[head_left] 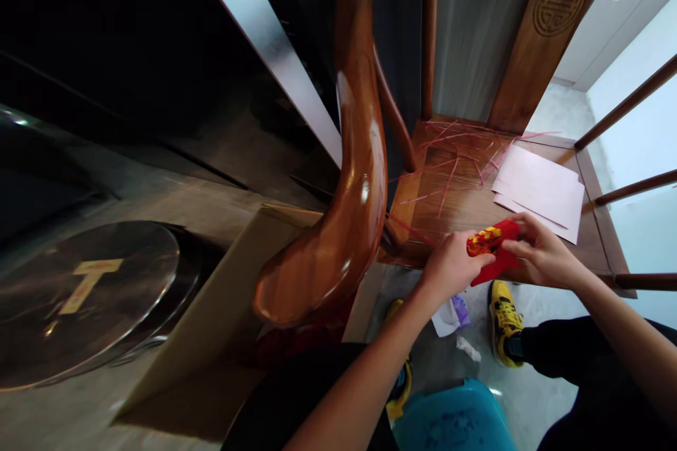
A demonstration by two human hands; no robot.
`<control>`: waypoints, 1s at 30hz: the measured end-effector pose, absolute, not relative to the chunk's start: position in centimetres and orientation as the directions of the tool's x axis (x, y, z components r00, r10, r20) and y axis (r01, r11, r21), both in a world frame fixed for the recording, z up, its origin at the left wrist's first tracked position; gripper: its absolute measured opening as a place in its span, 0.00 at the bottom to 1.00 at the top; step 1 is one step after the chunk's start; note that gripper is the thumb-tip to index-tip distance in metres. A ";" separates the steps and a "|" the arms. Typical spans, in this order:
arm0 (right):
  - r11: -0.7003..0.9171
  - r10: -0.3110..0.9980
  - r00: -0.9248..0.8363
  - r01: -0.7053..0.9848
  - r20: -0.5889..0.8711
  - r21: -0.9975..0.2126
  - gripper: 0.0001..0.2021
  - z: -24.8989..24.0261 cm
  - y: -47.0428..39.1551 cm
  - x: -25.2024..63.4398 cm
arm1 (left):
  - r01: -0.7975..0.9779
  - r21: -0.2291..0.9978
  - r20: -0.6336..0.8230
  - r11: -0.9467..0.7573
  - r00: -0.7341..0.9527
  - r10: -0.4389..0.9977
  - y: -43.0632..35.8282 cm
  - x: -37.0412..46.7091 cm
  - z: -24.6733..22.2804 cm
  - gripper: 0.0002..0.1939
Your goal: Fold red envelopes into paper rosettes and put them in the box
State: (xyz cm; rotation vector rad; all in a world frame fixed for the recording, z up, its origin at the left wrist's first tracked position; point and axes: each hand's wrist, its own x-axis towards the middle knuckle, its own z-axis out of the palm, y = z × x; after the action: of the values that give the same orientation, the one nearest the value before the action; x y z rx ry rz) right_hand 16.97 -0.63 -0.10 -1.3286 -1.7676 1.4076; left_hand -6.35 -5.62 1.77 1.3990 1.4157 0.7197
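Note:
Both hands meet over the front edge of a wooden chair seat (pixel 476 215). My left hand (pixel 452 264) is closed round a small red and yellow patterned item (pixel 484 240), its thumb pointing right. Beside that item is a bright red piece (pixel 506 254), flat and folded-looking, pinched at its right side by my right hand (pixel 542 250). The two red things touch or overlap; whether they are joined cannot be made out. White sheets (pixel 539 187) lie stacked on the seat just beyond my right hand, and thin red strings (pixel 449 169) are scattered behind my left hand.
A curved wooden armrest (pixel 360 176) rises left of my hands. Below it stands an open cardboard box (pixel 195 324). A round dark lidded object (pixel 89 296) is at the far left. On the floor are a blue plastic stool (pixel 455 423), crumpled tissue (pixel 468 349) and a purple-white wrapper (pixel 452 313).

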 end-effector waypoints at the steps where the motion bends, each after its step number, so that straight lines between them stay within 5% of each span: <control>1: 0.101 0.934 -0.351 0.443 -0.069 -0.891 0.28 -0.4 0.1 17.6 | 0.347 0.917 -0.258 0.197 0.141 0.956 -5.5 -6.5 1.7 0.04; 3: 0.288 0.954 -0.264 0.663 0.143 -0.691 0.31 -1.1 1.7 19.2 | 0.293 0.929 -0.273 0.225 0.135 0.952 -5.4 -6.8 1.6 0.04; 5: 0.285 0.958 -0.246 0.863 0.146 -0.418 0.25 -1.8 3.0 20.5 | 0.278 0.937 -0.253 0.211 0.127 0.959 -5.3 -7.1 1.5 0.04; 7: 0.264 0.964 -0.244 0.926 0.106 -0.270 0.25 -2.1 3.3 21.0 | 0.315 0.933 -0.220 0.175 0.115 0.969 -5.2 -7.3 1.4 0.04; 9: 0.274 0.961 -0.244 0.904 0.131 -0.329 0.28 -1.8 2.7 20.6 | 0.372 0.918 -0.189 0.139 0.100 0.977 -5.2 -7.3 1.5 0.05; 11: 0.311 0.949 -0.278 0.771 0.145 -0.555 0.31 -0.8 1.6 19.5 | 0.438 0.894 -0.140 0.094 0.074 0.987 -5.1 -7.3 1.6 0.09; 13: 0.286 0.914 -0.397 0.492 0.081 -0.822 0.35 0.4 0.4 18.1 | 0.496 0.868 -0.071 0.030 0.063 0.995 -5.1 -7.2 1.6 0.08; 15: 0.155 0.881 -0.472 0.256 0.016 -0.954 0.38 1.1 -0.5 16.7 | 0.541 0.840 -0.004 -0.039 0.079 0.997 -5.0 -7.3 1.6 0.03; 19: 0.016 0.932 -0.360 0.160 -0.043 -0.987 0.27 0.8 -1.5 14.5 | 0.596 0.793 0.084 -0.128 0.100 0.991 -5.0 -7.3 1.1 0.03; 25: -0.033 0.908 -0.415 0.078 -0.063 -0.996 0.52 0.4 -2.3 13.2 | 0.642 0.755 0.079 -0.131 0.109 0.991 -5.2 -7.3 0.7 0.04; 30: -0.002 0.980 -0.195 0.217 -0.045 -0.976 0.25 -0.3 -2.2 13.1 | 0.646 0.744 0.081 -0.172 0.168 0.982 -5.5 -7.4 1.1 0.03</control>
State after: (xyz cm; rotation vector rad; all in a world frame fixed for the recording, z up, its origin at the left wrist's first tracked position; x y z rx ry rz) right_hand 13.14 -2.20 -0.30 -1.2859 -1.5103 1.2649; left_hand -7.36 -5.50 1.10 1.8896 1.5364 0.7788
